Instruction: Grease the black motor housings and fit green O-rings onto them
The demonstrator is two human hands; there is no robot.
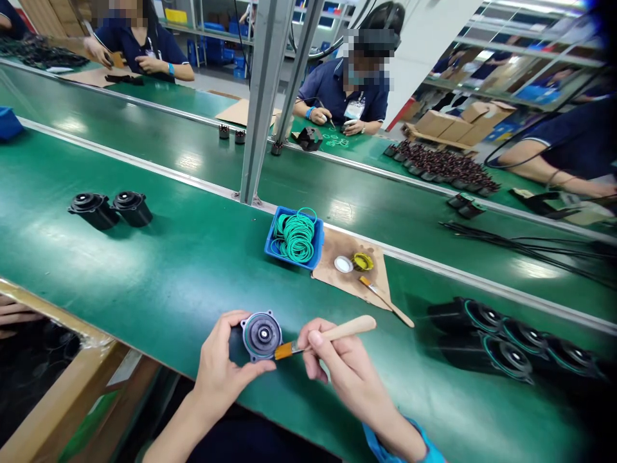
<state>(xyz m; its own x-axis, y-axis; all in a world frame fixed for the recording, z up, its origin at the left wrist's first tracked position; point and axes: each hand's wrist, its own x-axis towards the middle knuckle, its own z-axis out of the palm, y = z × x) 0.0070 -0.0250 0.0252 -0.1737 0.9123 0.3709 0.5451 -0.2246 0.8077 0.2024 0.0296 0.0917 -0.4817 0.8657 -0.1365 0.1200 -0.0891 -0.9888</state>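
Broadly, a green surface (202, 276) spans the view, bordered at its far side by a metal post (263, 96); beyond stands a second work area, where a co-worker (332, 83) in dark blue handles small parts. Several black cylindrical housings (511, 360), green rings visible in their ends, are grouped at right; a pair of similar black housings (132, 210) stands at left. Near the post, a cardboard sheet (332, 241) lies just beside a blue bin (294, 262) heaped with green rings (299, 239). The left hand (219, 360) has its grip curled around one flanged housing (263, 335) at the near edge, round end facing up. The right hand (332, 354) has its grip clamped on a wooden-handled brush (349, 327), whose bristles meet the housing's lower right rim. A second brush (385, 301) lies partly on the cardboard, near a yellow pot (362, 261) and a small white dish (344, 264).
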